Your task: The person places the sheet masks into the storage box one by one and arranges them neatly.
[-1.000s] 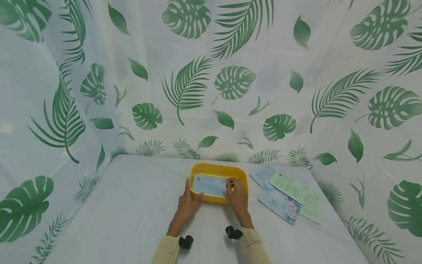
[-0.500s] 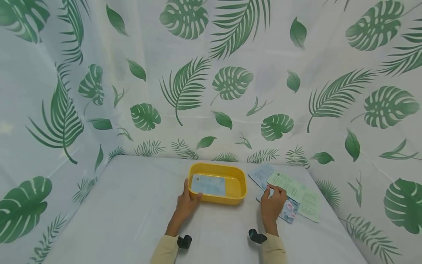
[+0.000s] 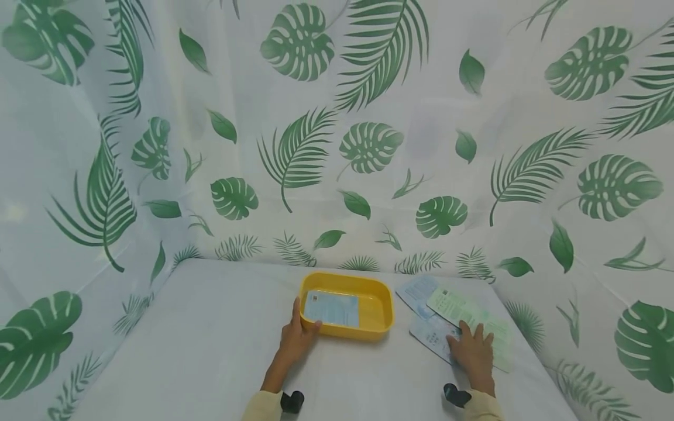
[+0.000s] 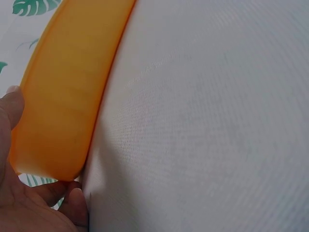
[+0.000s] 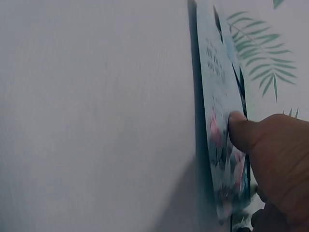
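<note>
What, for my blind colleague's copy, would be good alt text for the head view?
A person's left hand holds a yellow tray with a flat, pale blue packet inside at its left, while the right hand lies over overlapping blue and green packets to the tray's right. The white table stands before a leaf-printed backdrop.

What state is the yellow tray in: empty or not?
Not empty: a blue packet lies inside the tray, leaving part of it bare.

Beyond the left hand [image 3: 297, 342] and right hand [image 3: 474, 354] rise white walls [image 3: 442, 166] patterned with green leaves. A white tabletop [image 3: 210, 351] spreads beneath both, in soft light.
</note>
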`<state>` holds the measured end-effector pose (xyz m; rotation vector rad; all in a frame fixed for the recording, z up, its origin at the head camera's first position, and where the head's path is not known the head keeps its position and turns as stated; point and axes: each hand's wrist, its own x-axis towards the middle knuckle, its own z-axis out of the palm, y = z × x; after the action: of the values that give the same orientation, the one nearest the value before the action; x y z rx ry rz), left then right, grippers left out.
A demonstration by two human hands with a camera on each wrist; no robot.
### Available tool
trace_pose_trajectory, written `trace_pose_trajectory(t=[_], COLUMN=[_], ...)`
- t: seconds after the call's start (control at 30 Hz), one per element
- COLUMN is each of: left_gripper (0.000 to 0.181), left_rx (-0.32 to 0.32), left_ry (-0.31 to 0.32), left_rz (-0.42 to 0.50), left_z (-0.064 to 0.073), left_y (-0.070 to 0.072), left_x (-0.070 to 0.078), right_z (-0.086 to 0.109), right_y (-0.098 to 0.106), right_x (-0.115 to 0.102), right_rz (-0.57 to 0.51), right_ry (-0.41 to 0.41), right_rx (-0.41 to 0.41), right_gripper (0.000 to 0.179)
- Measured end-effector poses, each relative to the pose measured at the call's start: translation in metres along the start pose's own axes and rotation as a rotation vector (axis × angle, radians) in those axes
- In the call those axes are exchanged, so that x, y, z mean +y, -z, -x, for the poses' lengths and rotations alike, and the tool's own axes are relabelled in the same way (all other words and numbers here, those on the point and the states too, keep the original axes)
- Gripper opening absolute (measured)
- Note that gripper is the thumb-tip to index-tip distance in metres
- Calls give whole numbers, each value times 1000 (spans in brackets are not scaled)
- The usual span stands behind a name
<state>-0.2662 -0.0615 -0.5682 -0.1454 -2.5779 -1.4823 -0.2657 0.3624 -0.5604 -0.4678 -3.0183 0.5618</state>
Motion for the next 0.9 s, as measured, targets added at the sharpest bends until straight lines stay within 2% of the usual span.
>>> trace_pose_trajectory(t=[0.1,0.17,0.27,0.4,0.63,0.9], left_gripper=[88,88,87,86,86,87], left_rx=[-5,3,18,21,2,6], left_ry=[16,23,20,15,53,49], left_rz=[-22,-20,-7,3,9,12], left_z=[5,7,7,3,3,3], left_y=[-2,-2,-3,-4,-4,-5], left_x=[-2,-2,-1,1,3,1], right_z=[0,1,-1,-5,4,11], right_y=[-3,-5,-7,-5,-6,-7], right_x=[8,10,10,11,13,12], right_rz=[4,0,-1,52,131,147], right_ry=[1,-7,3,53,48,46], right_rx=[-50,-47,8,80,-12,9], right_gripper=[65,62,54,47,58,63])
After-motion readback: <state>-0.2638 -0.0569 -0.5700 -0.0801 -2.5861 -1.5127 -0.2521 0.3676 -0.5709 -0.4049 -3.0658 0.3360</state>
